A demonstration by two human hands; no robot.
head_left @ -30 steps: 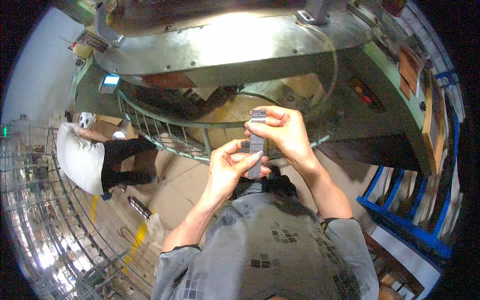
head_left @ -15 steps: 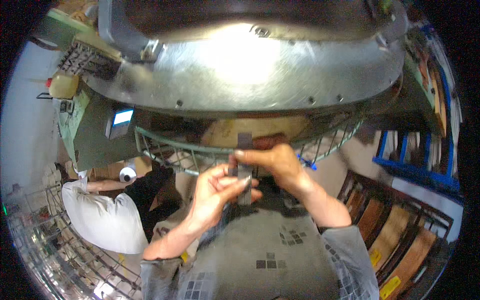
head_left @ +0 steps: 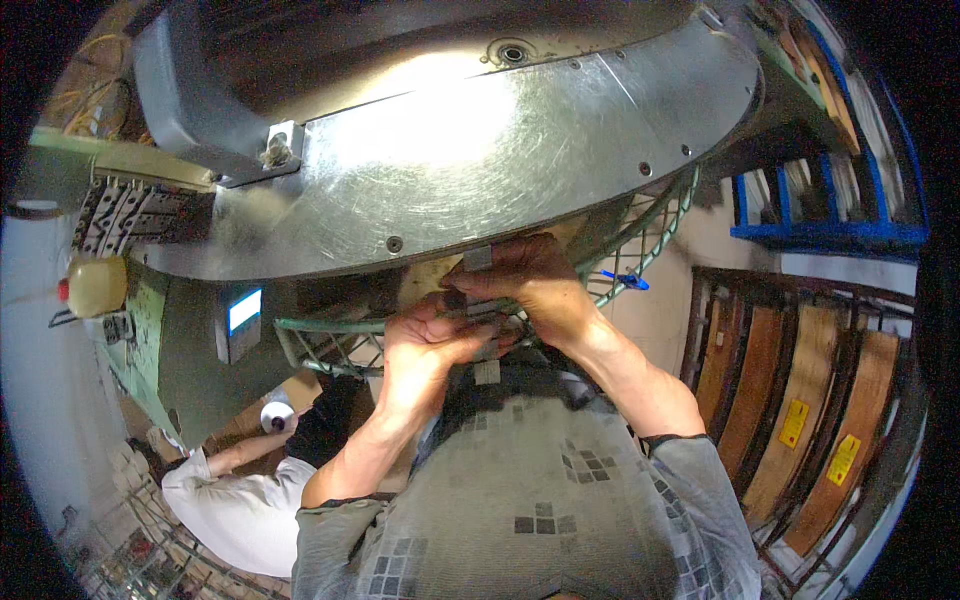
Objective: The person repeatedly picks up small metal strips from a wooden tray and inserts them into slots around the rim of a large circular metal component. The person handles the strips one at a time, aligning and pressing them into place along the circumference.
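My left hand [head_left: 425,345] and my right hand [head_left: 530,285] are raised together in front of my chest, both closed on a small grey metal part [head_left: 478,300]. The part is a narrow strip; its top end shows above my right fingers and its lower end [head_left: 487,372] sticks out below my hands. Most of it is hidden by my fingers. The hands are just under the rim of a large round metal machine plate [head_left: 450,140], at the green wire guard [head_left: 330,340] that runs around it.
A second person in a white top [head_left: 235,505] crouches at the lower left by a white cone of yarn [head_left: 275,415]. A small lit screen [head_left: 243,310] sits on the green machine frame. Blue racks [head_left: 830,190] and brown slatted frames [head_left: 800,400] stand at the right.
My view has swung upward and closer to the machine plate. Both hands stayed closed on the metal part and rose toward the wire guard under the plate.
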